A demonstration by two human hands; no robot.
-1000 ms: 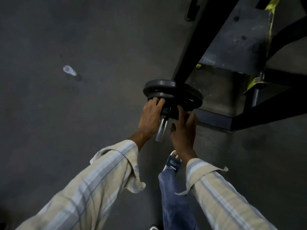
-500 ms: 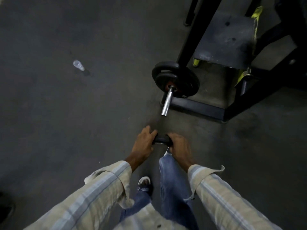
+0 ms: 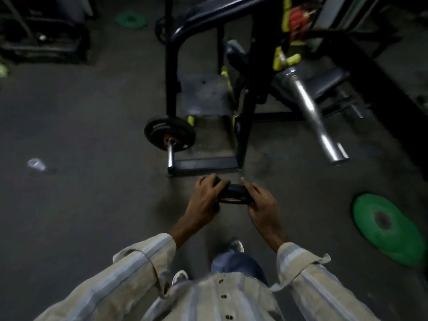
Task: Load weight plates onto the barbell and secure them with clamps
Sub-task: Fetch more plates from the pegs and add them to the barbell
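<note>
1. Head view: a small black plate (image 3: 235, 194) is held flat between both hands, low in the middle of the scene, above the dark floor (image 3: 81, 205).
2. The left hand (image 3: 205, 200) clamps the plate's left edge, fingers curled over the top rim.
3. The right hand (image 3: 261, 208) clamps the right edge, thumb up at the far rim and fingers wrapped under it. The 2 hands are apart, with only the plate between them.
4. The plate is a thin, round disc with a dull, matte face; blur hides any marking on it.
5. Farther off and a little left, a barbell sleeve (image 3: 170, 156) points toward the person. It is a smooth, shiny metal tube with its near end bare.
6. Black round plates (image 3: 169, 133) already sit on that sleeve, at its far end, well apart from the hands; a reddish hub shows at their centre.
7. Behind them stands a black tubular steel frame (image 3: 171, 72) with a flat, scuffed grey platform and yellow fittings.
8. To the right, a thicker polished steel bar (image 3: 312, 112) slants toward the near right, blurred.
9. A green disc (image 3: 389, 228) lies flat on the floor at the near right, with a dark hole in its centre.
10. A pale, crumpled, translucent object (image 3: 36, 163) lies on the floor at the left; I cannot tell what it is.
11. The sleeves (image 3: 139, 269) are beige cloth with pale blue stripes, loose at the cuffs.
</note>
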